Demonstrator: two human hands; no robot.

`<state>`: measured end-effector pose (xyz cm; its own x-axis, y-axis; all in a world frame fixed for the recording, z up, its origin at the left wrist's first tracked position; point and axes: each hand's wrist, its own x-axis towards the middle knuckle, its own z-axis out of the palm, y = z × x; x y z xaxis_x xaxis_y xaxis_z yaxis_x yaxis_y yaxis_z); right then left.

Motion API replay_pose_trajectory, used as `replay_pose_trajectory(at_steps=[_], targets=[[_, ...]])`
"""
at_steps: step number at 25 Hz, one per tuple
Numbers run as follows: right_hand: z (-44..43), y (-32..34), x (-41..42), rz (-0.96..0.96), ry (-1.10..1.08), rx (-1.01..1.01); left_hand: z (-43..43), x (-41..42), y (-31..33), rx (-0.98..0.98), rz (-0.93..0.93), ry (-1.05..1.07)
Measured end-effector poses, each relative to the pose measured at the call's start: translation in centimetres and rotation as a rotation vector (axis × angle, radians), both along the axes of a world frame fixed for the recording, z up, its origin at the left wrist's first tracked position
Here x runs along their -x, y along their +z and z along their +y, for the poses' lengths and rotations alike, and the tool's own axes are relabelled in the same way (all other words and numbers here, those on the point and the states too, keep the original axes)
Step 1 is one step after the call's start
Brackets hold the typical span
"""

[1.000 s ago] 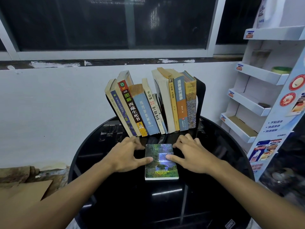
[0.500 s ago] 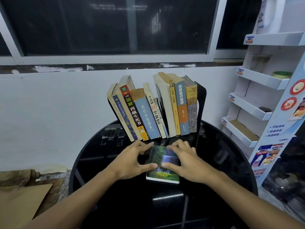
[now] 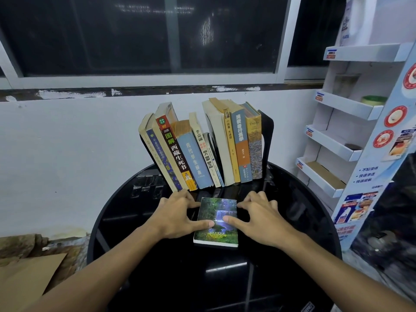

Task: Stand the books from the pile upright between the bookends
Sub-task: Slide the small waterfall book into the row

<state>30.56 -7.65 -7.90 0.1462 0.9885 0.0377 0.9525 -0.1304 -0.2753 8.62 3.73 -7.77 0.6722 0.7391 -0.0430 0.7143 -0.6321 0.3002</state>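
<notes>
Book lies flat, left hand and right hand pinching its edges; it should rise evenly, spine outward.

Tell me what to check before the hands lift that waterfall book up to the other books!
1. The book lies flat on the table: ok.
2. The left hand and right hand sit at its two sides, thumbs on the cover: ok.
3. Fingers hooked under its edges: cannot tell.
4. The row of books stands straight: not ok, the left ones lean.
5. Space in the row for one more: cannot tell.
6. The right bookend is upright: ok.
</notes>
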Motion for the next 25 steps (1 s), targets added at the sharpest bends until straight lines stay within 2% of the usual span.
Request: replay_pose_trajectory(at_steps=[5,8,11,15,18,25], targets=[[0.1,-0.1,1.0,0.076,-0.002,-0.005,-0.4,0.1,0.1,0.042,-0.056,-0.010],[0.1,-0.3,1.3,0.173,0.000,-0.038,-0.5,0.6,0.2,0.073,-0.221,-0.012],[0.4,0.3,1.4,0.346,0.001,-0.153,-0.5,0.7,0.9,0.061,-0.389,-0.017],[1.0,1.9,1.8,0.485,0.001,-0.346,-0.1,0.7,1.4,0.006,-0.550,0.007],[1.2,2.7,2.2,0.553,-0.040,-0.413,0.1,0.6,1.1,-0.050,-0.577,0.028],[1.3,3.5,2.2,0.517,-0.043,-0.475,-0.1,0.5,0.8,-0.072,-0.593,0.002]])
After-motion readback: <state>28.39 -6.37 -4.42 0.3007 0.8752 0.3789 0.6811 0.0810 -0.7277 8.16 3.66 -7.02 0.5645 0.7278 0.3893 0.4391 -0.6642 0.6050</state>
